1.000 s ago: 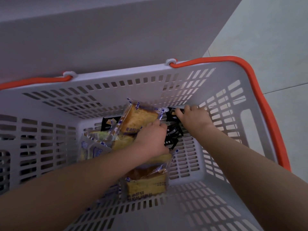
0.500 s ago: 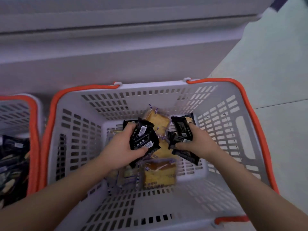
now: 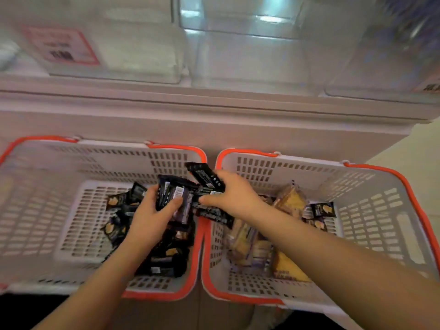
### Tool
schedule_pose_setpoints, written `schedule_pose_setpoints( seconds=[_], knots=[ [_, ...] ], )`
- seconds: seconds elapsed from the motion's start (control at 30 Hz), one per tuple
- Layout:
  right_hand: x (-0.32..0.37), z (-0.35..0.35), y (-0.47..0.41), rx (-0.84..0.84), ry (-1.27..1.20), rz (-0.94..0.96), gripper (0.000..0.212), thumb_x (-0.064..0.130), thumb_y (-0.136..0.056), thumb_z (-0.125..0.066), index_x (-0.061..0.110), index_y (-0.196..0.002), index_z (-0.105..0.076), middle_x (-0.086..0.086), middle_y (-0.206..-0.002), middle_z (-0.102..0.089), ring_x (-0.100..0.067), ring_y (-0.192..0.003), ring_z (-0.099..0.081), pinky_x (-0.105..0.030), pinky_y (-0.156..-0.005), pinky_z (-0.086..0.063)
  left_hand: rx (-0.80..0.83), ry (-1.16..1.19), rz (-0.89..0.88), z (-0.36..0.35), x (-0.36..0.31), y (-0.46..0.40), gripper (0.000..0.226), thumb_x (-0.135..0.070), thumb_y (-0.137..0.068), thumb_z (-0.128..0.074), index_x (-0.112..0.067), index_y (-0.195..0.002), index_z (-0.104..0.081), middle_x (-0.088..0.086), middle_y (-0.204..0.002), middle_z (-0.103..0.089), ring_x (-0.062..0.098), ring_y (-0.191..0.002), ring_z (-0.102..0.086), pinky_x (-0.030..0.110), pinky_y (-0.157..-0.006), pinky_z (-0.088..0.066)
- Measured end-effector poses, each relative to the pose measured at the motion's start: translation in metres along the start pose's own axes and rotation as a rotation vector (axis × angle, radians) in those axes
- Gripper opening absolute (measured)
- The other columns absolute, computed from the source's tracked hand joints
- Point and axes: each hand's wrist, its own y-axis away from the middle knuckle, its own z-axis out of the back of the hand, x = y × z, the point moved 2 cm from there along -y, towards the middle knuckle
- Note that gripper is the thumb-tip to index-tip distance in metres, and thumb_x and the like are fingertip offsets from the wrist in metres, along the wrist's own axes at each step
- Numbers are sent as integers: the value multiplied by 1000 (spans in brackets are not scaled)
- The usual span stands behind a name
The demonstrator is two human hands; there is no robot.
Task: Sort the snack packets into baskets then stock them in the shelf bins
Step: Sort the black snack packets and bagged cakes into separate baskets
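Observation:
Two white baskets with orange rims stand side by side on the floor. The left basket [image 3: 35,210] holds a pile of black snack packets [image 3: 164,258]. The right basket [image 3: 371,225] holds yellow cake packets [image 3: 289,201] and one black packet [image 3: 322,209]. My left hand [image 3: 152,217] grips a bunch of black packets [image 3: 173,194] above the left basket. My right hand [image 3: 234,196] grips more black packets [image 3: 206,178] over the rims where the two baskets meet.
A white shelf unit [image 3: 214,120] rises right behind the baskets. Clear plastic bins [image 3: 250,51] sit on it, one with a pink label [image 3: 62,46]. Pale floor [image 3: 414,148] shows at the right.
Both hands have lifted the black packets out of the right basket and carried them left, to the left basket. The view has pulled back and up, showing both baskets and the shelf bins.

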Motion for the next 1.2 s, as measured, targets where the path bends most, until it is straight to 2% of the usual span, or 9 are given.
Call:
schedule_pose_setpoints(
  seconds=[0.1, 0.27, 0.43, 0.57, 0.67, 0.77, 0.97, 1.1, 1.2],
  knots=[
    [27, -53, -11, 15, 109, 4, 50, 30, -80, -70, 20, -126, -52, -3, -119, -63, -22, -106, -59, -33, -83, -49, -71, 129, 312, 35, 37, -2, 69, -48, -81, -63, -19, -138, -37, 7, -136, -49, 29, -119, -52, 51, -98, -44],
    [25, -136, -16, 171, 453, -147, 42, 20, -89, -58, 8, -126, -42, -17, -122, -53, -37, -110, -55, -42, -84, -47, -148, 182, 483, 70, 76, -4, 72, -37, -81, -67, -8, -139, -36, 17, -136, -49, 38, -120, -50, 54, -100, -42],
    [8, -164, -5, 326, 650, -211, 41, 10, -94, -45, 4, -133, -33, -19, -133, -41, -36, -121, -43, -42, -96, -41, -86, -279, 221, 70, 79, 5, 54, -29, -82, -65, -8, -125, -40, 10, -118, -58, 23, -96, -56, 30, -79, -43],
    [12, -151, -3, 316, 764, -59, 43, 14, -94, -47, 3, -134, -37, -16, -131, -43, -32, -121, -41, -39, -99, -38, 90, -668, -14, 50, 93, 8, 67, -28, -91, -52, -7, -145, -17, 13, -140, -40, 30, -127, -39, 39, -102, -37],
    [13, -133, -2, 242, 782, 58, 38, 6, -91, -43, 5, -130, -43, -14, -129, -47, -30, -120, -42, -38, -100, -39, 429, -881, 160, 39, 112, 8, 72, -33, -98, -36, -7, -148, 9, 15, -152, -16, 35, -136, -24, 42, -108, -27],
    [11, -115, 2, 189, 735, 108, 58, -7, -85, -40, 10, -140, -34, -13, -139, -41, -28, -130, -35, -37, -108, -32, 459, -917, 237, 42, 112, 3, 69, -34, -99, -33, -10, -148, 8, 14, -153, -15, 35, -137, -21, 43, -109, -27],
    [-3, -80, 16, -50, 695, 272, 62, -10, -82, -42, 12, -140, -38, -6, -145, -38, -21, -138, -26, -31, -114, -18, 110, -592, -316, 18, 46, 3, 45, -14, -93, -46, -10, -137, -41, 7, -137, -43, 22, -127, -36, 30, -106, -29],
    [-39, -35, 25, -66, 757, 274, 51, -3, -79, -54, 6, -129, -50, -12, -134, -49, -29, -129, -42, -38, -110, -31, 278, -537, -669, -33, -7, 18, 29, -9, -87, -50, -7, -114, -61, 7, -116, -57, 23, -109, -49, 27, -96, -34],
    [-84, 5, 30, 62, 884, 140, 52, 5, -85, -50, 11, -136, -41, -8, -143, -39, -24, -134, -32, -35, -110, -28, 444, -564, -758, -77, -18, 24, 29, -10, -87, -49, -8, -114, -60, 6, -116, -56, 22, -109, -48, 28, -95, -35]
  ],
)
